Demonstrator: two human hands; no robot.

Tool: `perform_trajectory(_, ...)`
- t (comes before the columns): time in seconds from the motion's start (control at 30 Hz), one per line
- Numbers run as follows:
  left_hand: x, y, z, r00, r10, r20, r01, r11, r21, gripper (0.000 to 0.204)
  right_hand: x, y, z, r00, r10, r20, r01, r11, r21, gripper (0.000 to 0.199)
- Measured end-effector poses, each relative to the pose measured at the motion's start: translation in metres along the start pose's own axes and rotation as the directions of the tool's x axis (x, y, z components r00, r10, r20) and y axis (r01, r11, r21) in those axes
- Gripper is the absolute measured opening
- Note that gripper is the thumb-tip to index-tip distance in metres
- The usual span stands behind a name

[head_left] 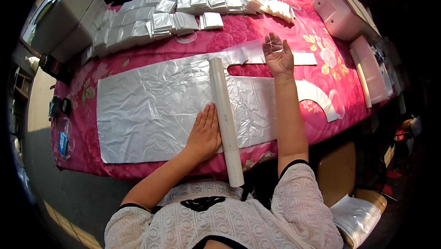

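Observation:
A thin, crinkled white plastic sheet [147, 106], shaped like a disposable apron with long strap-like ends, lies spread on the table. Across it, running from far to near, rests a white plastic pipe [226, 125] whose near end sticks out past the table edge. My left hand [206, 128] lies flat on the sheet, fingers stretched out together, its side against the pipe. Above the strap end [303, 59] on the right, my right hand [278, 56] is turned palm up with its fingers apart and nothing in it. My right forearm hides part of the sheet.
Several folded white plastic packets [165, 22] stand in rows along the far side of the pink flowered tablecloth [239, 31]. White boxes flank the table at far left [69, 19] and right [340, 12]. A wooden chair [337, 166] stands near right, with white plastic [356, 219] beside it.

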State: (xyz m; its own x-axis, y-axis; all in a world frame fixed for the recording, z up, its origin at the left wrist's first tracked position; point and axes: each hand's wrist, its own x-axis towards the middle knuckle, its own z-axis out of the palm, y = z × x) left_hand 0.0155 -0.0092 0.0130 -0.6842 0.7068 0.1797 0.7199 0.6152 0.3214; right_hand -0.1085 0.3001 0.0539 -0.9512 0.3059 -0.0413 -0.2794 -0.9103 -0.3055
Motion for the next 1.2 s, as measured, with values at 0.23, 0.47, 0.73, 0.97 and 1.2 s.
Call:
perform_trajectory(0.23, 0.002, 0.001, 0.0, 1.0, -0.01, -0.025, 0.009, 1.0, -0.03, 0.059, -0.021, -0.085, 0.08, 0.945, -0.251, 0.211, 0.297, 0.928, -0.225, 0.041)
perform_trajectory(0.47, 0.001, -0.002, 0.004, 1.0, -0.005, -0.021, 0.005, 1.0, 0.009, 0.061, -0.093, 0.134, 0.171, 0.879, 0.2, 0.433, 0.268, 0.544, -0.795, 0.047)
perform_trajectory(0.73, 0.009, -0.007, 0.05, 0.964, 0.116, -0.238, -0.064, 0.974, 0.215, 0.065, -0.173, 0.38, 0.109, 0.71, 0.57, 0.414, 0.509, -0.008, -0.861, 0.072)
perform_trajectory(0.97, 0.001, -0.003, 0.022, 0.997, 0.003, -0.076, -0.001, 1.0, 0.025, 0.069, -0.237, 0.366, 0.123, 0.28, 0.81, 0.515, 0.589, 0.279, -0.759, 0.073)
perform_trajectory(1.2, 0.001, -0.001, 0.003, 0.994, 0.076, -0.083, -0.092, 0.973, -0.21, 0.071, -0.193, 0.13, 0.072, 0.639, 0.52, 0.567, 0.747, -0.24, -0.62, 0.05)
